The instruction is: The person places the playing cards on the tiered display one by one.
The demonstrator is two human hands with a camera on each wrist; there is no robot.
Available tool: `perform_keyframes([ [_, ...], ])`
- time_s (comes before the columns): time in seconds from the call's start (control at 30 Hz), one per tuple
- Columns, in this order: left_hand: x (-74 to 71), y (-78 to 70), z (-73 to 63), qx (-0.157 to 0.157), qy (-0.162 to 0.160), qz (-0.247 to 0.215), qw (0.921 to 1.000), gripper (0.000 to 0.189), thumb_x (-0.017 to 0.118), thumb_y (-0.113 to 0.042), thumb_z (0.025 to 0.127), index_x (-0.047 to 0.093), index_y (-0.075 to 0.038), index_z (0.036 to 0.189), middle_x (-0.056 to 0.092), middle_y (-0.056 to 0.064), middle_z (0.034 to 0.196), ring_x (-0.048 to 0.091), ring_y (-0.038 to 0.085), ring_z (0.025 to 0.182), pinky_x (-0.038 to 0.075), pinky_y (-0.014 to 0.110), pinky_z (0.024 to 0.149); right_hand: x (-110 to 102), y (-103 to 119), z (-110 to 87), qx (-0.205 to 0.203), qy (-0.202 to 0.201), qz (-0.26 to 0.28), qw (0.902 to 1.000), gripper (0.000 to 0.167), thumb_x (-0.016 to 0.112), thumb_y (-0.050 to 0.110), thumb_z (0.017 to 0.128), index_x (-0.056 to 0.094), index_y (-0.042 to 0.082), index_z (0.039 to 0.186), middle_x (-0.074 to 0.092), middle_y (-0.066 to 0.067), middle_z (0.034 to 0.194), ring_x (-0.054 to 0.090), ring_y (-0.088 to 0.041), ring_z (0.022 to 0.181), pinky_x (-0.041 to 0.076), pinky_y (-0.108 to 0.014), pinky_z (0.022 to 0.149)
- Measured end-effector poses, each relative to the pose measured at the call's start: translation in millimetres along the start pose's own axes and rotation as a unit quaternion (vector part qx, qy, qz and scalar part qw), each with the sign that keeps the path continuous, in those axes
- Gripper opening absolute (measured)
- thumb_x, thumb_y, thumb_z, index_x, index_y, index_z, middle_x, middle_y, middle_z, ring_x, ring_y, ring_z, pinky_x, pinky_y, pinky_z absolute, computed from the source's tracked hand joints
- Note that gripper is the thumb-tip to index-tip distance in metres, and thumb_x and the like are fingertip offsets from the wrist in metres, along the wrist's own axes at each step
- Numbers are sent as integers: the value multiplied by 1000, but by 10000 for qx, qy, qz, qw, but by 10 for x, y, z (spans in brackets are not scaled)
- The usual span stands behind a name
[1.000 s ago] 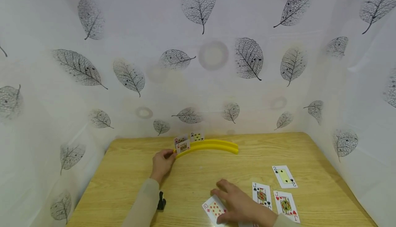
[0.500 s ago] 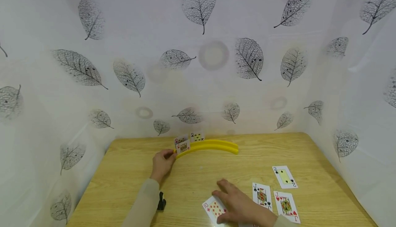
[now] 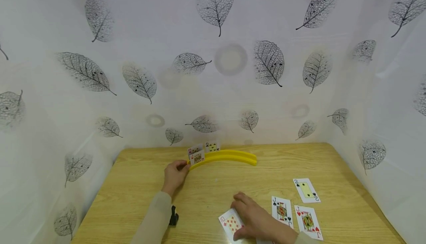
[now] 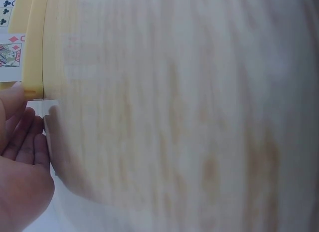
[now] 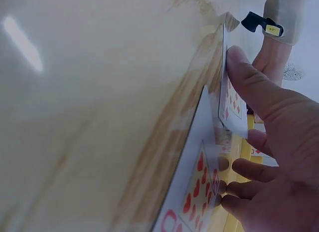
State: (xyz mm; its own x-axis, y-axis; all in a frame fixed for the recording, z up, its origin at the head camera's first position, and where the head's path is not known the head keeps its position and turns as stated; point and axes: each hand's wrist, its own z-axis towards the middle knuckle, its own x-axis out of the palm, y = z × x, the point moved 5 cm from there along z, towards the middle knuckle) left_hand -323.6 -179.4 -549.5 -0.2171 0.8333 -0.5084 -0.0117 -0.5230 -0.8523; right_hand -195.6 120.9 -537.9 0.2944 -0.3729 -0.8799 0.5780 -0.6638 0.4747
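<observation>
My left hand (image 3: 174, 176) pinches the left end of a curved yellow card holder (image 3: 234, 155), with the thumb on top in the left wrist view. Upright in its left part stand a diamond face card (image 3: 197, 158), another card (image 3: 193, 150) behind it and a black-suit card (image 3: 212, 147). Low in the head view, my right hand (image 3: 257, 220) grips the ten of diamonds (image 3: 228, 222) between thumb and index finger, covering its right side. From the right wrist, that card (image 5: 233, 100) shows close over the table, the other fingers spread apart.
Face up at the right lie the jack of spades (image 3: 281, 209), jack of hearts (image 3: 308, 222) and two of spades (image 3: 306, 190). A red ten (image 5: 194, 192) lies under my right hand. A black wrist camera (image 3: 173, 216) sits at my left forearm. Leaf-printed cloth surrounds the table.
My right index finger has curled down onto the ten of diamonds, and the card has shifted very slightly right. The left hand and card holder have stayed put.
</observation>
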Motion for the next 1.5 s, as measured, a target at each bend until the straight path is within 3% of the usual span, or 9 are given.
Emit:
perform_keyframes([
  [0.23, 2, 16, 2, -43, 23, -31, 10000, 23, 75, -12, 98, 76, 3, 115, 75, 21, 122, 68, 40, 118, 53, 56, 108, -39, 29, 29, 50, -265, 281, 9992, 68, 94, 41, 76, 59, 12, 127, 63, -16, 139, 57, -44, 137, 48, -61, 113],
  [0.47, -10, 46, 13, 1, 14, -11, 10000, 23, 75, -12, 98, 76, 3, 114, 76, 22, 120, 69, 39, 115, 54, 55, 105, -89, 8, 56, 238, -130, 758, 9968, 44, 87, 19, 87, 64, 13, 124, 70, -7, 124, 66, -21, 113, 60, -41, 98],
  [0.67, -8, 79, 12, -87, 49, -70, 9999, 24, 76, -14, 97, 76, 2, 115, 76, 21, 120, 69, 38, 115, 55, 54, 105, -175, -48, 100, 539, -55, 1900, 9803, 35, 82, 16, 90, 67, 14, 121, 71, 6, 103, 63, -5, 94, 55, -26, 83],
  [0.87, -2, 87, 26, -70, 27, -27, 10000, 24, 77, -14, 97, 77, 2, 115, 76, 21, 119, 69, 38, 113, 55, 54, 103, -295, -116, 209, 439, 194, 2738, 9606, 16, 76, 18, 97, 77, 12, 112, 75, 3, 96, 65, -2, 85, 55, -19, 74],
  [1.17, 17, 93, 41, -21, 21, -118, 9999, 23, 77, -13, 96, 77, 2, 114, 76, 21, 118, 70, 38, 113, 55, 54, 104, -508, -210, 430, 138, -336, 2528, 9668, 17, 71, 19, 101, 79, 6, 109, 77, -4, 93, 60, -1, 78, 54, -20, 69],
  [1.5, 27, 91, 34, 58, 41, -31, 10000, 22, 76, -12, 97, 77, 2, 114, 76, 20, 119, 70, 38, 113, 56, 55, 104, -660, -332, 656, 378, -850, 2072, 9739, 15, 70, 18, 102, 77, 7, 97, 71, -5, 84, 52, -4, 72, 47, -19, 64],
])
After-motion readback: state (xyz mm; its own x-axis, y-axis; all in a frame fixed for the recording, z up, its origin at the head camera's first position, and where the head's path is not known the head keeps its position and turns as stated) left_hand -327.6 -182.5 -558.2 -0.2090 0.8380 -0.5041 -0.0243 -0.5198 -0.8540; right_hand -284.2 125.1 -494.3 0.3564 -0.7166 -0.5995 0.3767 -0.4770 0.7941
